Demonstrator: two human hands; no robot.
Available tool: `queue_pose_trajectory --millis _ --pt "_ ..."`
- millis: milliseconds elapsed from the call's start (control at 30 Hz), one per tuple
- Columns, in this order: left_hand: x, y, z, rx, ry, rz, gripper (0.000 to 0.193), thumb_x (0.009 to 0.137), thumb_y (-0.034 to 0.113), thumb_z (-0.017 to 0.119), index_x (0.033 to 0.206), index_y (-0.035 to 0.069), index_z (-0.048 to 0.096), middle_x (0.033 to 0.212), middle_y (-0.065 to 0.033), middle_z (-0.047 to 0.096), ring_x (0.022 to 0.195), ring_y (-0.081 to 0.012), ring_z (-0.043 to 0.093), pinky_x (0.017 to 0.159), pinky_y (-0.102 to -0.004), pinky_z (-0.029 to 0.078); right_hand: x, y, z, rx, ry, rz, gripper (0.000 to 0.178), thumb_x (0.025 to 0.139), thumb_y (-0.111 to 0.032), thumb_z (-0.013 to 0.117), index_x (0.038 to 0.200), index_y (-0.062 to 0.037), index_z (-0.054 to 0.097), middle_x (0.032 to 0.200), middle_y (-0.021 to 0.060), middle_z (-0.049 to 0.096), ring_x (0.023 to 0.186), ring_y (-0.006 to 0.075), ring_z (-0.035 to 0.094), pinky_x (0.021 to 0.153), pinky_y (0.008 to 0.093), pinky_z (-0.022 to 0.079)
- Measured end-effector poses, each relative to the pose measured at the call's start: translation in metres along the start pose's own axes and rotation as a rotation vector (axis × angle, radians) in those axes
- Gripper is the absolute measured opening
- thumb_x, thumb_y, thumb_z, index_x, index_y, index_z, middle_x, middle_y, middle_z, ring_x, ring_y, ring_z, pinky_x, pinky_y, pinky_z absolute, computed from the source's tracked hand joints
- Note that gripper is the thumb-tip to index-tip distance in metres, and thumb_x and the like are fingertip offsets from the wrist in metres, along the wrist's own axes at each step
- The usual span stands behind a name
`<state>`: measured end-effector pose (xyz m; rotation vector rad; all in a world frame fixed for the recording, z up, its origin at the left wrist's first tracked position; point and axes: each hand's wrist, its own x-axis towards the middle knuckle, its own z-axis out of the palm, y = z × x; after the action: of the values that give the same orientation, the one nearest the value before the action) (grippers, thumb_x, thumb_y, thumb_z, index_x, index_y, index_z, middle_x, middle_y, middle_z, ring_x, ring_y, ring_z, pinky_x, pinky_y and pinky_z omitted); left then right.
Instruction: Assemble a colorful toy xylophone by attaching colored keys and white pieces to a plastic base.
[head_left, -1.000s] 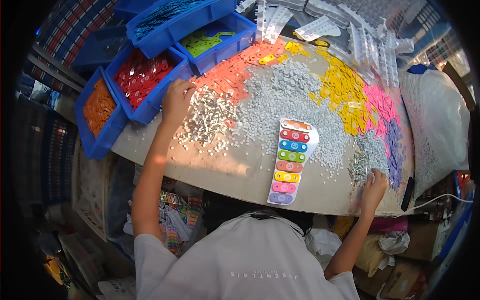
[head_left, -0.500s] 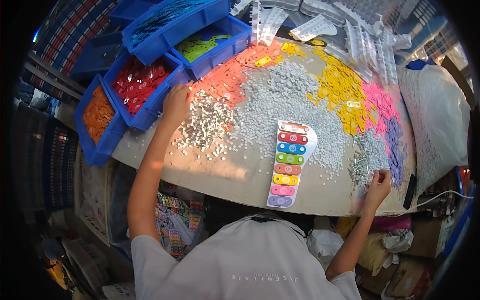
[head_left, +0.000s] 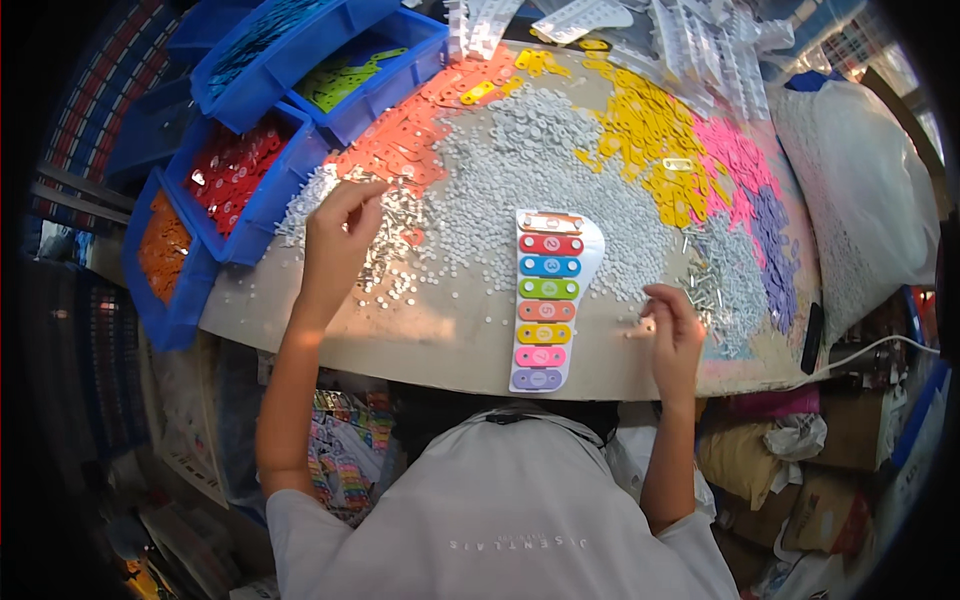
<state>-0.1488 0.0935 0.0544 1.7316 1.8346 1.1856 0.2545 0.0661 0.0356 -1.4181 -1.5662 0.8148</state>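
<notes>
A toy xylophone (head_left: 547, 309) with a white tapered base and several coloured bars lies on the table in front of me, its wide end far from me. My left hand (head_left: 338, 245) hovers at a heap of small shiny metal fasteners (head_left: 400, 225), fingers bent together; anything between them is too small to make out. To the right of the xylophone, my right hand (head_left: 676, 340) is raised with its fingertips pinched, a tiny pale bit at them that I cannot identify. Silver pins or screws (head_left: 708, 285) lie beyond that hand. Small grey-white rings (head_left: 540, 140) cover the table's middle.
Blue bins at the left hold red bars (head_left: 235, 175), orange bars (head_left: 165, 250), green pieces (head_left: 350, 80) and blue pieces (head_left: 265, 35). Loose coral (head_left: 395, 140), yellow (head_left: 650, 125), pink (head_left: 735, 165) and purple bars (head_left: 778, 265) ring the far side. White plastic bases (head_left: 700, 55) are stacked behind; a filled clear bag (head_left: 850, 190) stands right.
My left hand has come away from the blue bin's edge toward the metal fasteners. The right hand has moved left from the silver pins toward the xylophone. The whole view has shifted slightly.
</notes>
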Motion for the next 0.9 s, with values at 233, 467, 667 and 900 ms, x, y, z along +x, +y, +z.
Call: queue_pose_trajectory --millis 233,467,667,900 --pt "-0.051 0.045 0.053 -0.688 -0.599 -0.372 0.009 0.094 0.009 0.07 0.101 0.004 0.069 0.083 0.0009 0.065 0.07 -0.0038 0.054 0.063 -0.021 0.043 -0.003 -0.021 0.044 0.152 -0.023 -0.018 0.004 0.096 0.0 0.06 0.099 0.0019 0.057 0.099 0.0117 0.072 0.088 0.015 0.069 0.075 0.0293 0.053" --pt "-0.071 0.039 0.091 -0.925 -0.707 -0.544 0.017 0.092 0.016 0.075 0.1 0.002 0.071 0.081 -0.0004 0.068 0.067 -0.0034 0.055 0.057 -0.0189 0.043 -0.011 -0.014 0.068 -0.054 -0.028 -0.217 0.017 0.082 0.002 0.075 0.09 0.0003 0.06 0.095 0.0114 0.069 0.093 0.0276 0.062 0.077 0.0361 0.051" --pt "-0.069 0.036 0.101 -0.887 -0.696 -0.561 0.017 0.091 0.017 0.076 0.1 0.003 0.071 0.081 -0.0004 0.069 0.066 -0.0032 0.056 0.056 -0.0179 0.042 -0.012 -0.01 0.07 -0.143 -0.051 -0.256 0.017 0.079 0.002 0.076 0.088 -0.0003 0.061 0.094 0.0111 0.068 0.089 0.0282 0.06 0.077 0.0372 0.05" --pt "-0.064 0.045 0.101 -0.807 -0.707 -0.598 0.022 0.091 0.018 0.076 0.102 0.002 0.064 0.08 -0.0009 0.068 0.066 -0.0034 0.056 0.055 -0.0192 0.04 -0.012 -0.015 0.067 -0.143 -0.099 -0.29 0.014 0.08 0.001 0.075 0.083 -0.0004 0.062 0.09 0.0099 0.067 0.089 0.0266 0.059 0.075 0.0365 0.049"
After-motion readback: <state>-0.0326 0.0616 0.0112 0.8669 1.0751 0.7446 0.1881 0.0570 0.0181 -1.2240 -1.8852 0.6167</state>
